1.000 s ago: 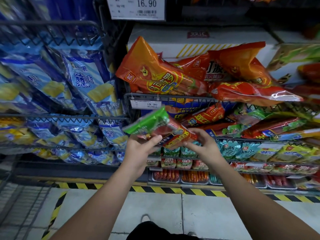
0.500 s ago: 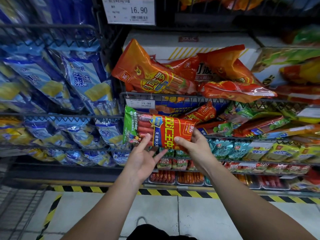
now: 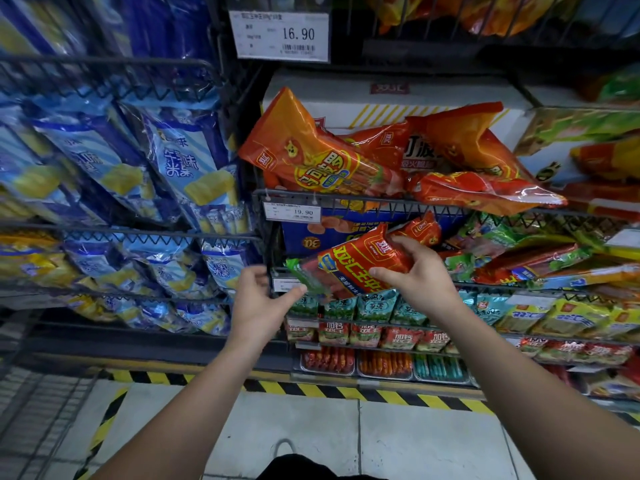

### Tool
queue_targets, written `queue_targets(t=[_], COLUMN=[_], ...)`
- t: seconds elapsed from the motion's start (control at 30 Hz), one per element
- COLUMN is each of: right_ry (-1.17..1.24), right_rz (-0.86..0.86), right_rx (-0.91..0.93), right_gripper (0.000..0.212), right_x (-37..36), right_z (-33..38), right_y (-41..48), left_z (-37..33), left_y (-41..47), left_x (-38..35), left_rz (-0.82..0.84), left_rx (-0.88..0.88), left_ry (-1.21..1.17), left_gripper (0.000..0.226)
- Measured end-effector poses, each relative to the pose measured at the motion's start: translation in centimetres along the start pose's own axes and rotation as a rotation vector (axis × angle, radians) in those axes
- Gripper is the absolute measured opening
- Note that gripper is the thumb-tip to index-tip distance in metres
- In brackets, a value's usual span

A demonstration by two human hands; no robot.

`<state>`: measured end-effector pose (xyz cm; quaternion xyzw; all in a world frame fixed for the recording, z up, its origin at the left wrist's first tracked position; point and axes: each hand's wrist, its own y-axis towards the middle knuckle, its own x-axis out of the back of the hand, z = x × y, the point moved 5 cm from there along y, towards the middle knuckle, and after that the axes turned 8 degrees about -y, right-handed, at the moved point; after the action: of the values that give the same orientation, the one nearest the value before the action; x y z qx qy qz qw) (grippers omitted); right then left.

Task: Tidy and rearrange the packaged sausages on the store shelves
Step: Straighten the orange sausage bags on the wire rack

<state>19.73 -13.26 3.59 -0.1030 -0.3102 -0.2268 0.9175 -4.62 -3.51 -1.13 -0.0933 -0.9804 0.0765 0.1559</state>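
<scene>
1. The right hand (image 3: 420, 275) grasps a red plastic sausage pack with a green end (image 3: 349, 268), with its fingers over the top edge and the thumb beneath. The pack hangs tilted, green end lower and to the left. It is just below the black wire shelf front (image 3: 363, 201) and in front of the tier underneath.
2. The left hand (image 3: 263, 299) holds nothing, and its fingers are released and loosely spread. Its thumb tip reaches the pack's green end, but whether it touches cannot be told.
3. The step in hand looks like returning this one pack to the crowded tier, beside the blue cardboard carton (image 3: 308, 242).
4. The next move probably calls for levelling the pack and sliding it in over the tier's front rail. The left hand could guide the green end or push neighbouring packs aside.
5. The held pack bears large yellow characters reading 双汇王中王, plus a small 双汇 logo.
6. The white price tag at the top (image 3: 282, 36) reads 16.90, and the small white price tag on the shelf front (image 3: 292, 213) reads 19.90. The blue carton shows "30".
7. The small red-and-green packs lower down (image 3: 334, 332) read 加钙.
8. The print on the orange foil packs above (image 3: 311, 157) is too creased to read surely.
</scene>
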Motion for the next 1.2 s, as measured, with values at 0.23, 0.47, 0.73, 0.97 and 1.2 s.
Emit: queue_targets(t=[0.23, 0.47, 0.73, 0.97, 1.2], right_ry=[-0.386, -0.599, -0.369, -0.135, 0.017], right_rz=[0.112, 0.107, 0.027, 0.097, 0.023], right_rx=[0.202, 0.369, 0.342, 0.084, 0.027], right_gripper=[0.06, 0.057, 0.09, 0.078, 0.044], right_x=[0.6, -0.3, 0.2, -2.8, -6.7], right_z=[2.9, 6.2, 6.0, 1.9, 2.0], right_y=[0.9, 0.6, 0.6, 0.0, 2.1], left_z=[-4.2, -3.5, -2.0, -1.7, -2.8], left_y=[0.5, 1.5, 2.4, 3.4, 5.4], left_x=[-3.2, -4.9, -4.5, -3.5, -3.1], left_rz=[0.292, 0.419, 0.452, 0.368, 0.386], left_rx=[-0.382, -0.29, -0.132, -0.175, -0.262], left_ry=[0.389, 0.205, 0.02, -0.127, -0.231], left_gripper=[0.088, 0.054, 0.053, 0.042, 0.043])
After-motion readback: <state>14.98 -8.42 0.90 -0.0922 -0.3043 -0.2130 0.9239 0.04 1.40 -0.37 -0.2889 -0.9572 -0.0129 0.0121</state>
